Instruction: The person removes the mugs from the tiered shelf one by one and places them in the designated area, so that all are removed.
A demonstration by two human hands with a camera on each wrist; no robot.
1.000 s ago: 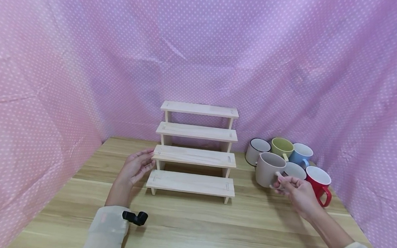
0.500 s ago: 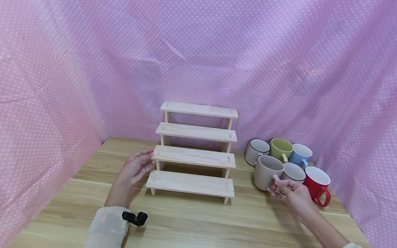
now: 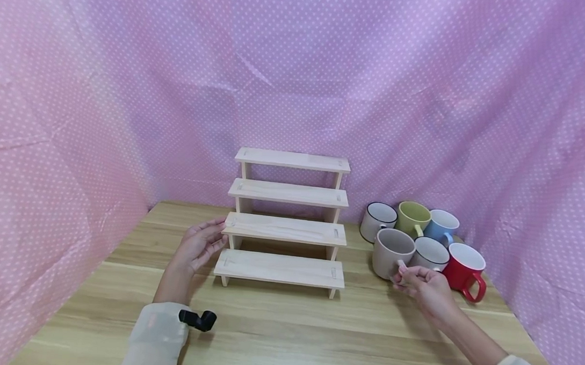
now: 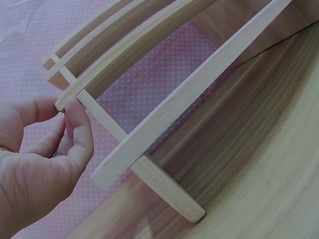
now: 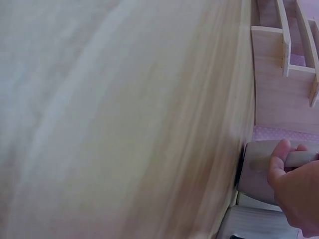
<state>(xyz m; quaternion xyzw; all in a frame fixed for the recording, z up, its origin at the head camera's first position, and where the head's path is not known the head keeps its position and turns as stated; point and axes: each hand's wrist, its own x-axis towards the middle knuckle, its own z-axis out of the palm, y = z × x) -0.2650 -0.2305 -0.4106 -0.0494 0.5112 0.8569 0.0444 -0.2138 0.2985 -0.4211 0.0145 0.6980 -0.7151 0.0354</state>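
Note:
A four-tiered light wooden display stand (image 3: 283,228) occupies the middle of the table. At its left side, my left hand (image 3: 198,248) pinches the end of the second board from the bottom; thumb and finger meet round that board end (image 4: 64,101) in the left wrist view. On the right, a beige mug (image 3: 385,255) stands upright in front of the other mugs. My right hand (image 3: 425,290) holds its handle between thumb and fingers. In the right wrist view the mug (image 5: 256,172) appears close over the tabletop, partly covered by the hand.
Behind and beside the beige mug are two white mugs with black rims, one at the back (image 3: 375,231) and one nearer (image 3: 427,256), plus a green mug (image 3: 409,221), a blue mug (image 3: 438,230) and a red mug (image 3: 456,274). Pink dotted cloth (image 3: 295,96) surrounds the wooden table (image 3: 277,332).
My right hand has brought the beige mug a little left and toward me, lower in view and slightly away from the other mugs. The left hand stays at the stand.

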